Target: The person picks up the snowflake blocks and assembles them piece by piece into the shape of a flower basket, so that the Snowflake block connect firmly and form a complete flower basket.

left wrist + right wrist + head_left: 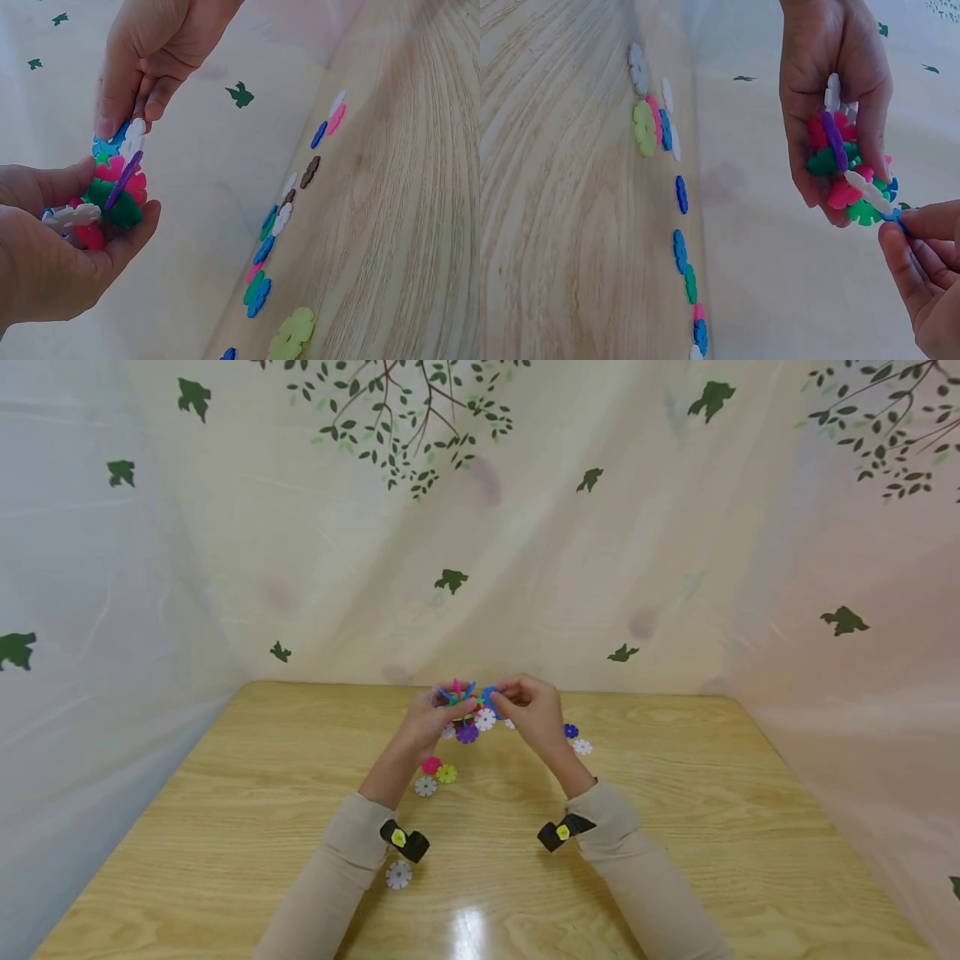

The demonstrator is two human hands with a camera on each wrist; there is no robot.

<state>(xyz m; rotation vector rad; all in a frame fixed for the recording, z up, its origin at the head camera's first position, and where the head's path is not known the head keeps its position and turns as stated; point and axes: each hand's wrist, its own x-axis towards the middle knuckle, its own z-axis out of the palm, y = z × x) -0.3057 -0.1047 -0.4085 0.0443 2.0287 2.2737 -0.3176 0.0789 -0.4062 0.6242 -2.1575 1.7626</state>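
Note:
In the head view my left hand grips a cluster of interlocking snowflake discs, with a purple disc and a white disc on its near side. My right hand pinches a blue disc between thumb and fingertips at the cluster's right side. The left wrist view shows pink, green and white discs in the left palm, among them a green disc. In the right wrist view the pinched blue disc touches a white disc of the cluster; whether their slots interlock, I cannot tell.
Loose discs lie on the wooden table: pink, yellow-green and white by the left wrist. A greyish-white disc is nearer. Dark blue and white ones lie right. Behind hangs a leaf-patterned curtain.

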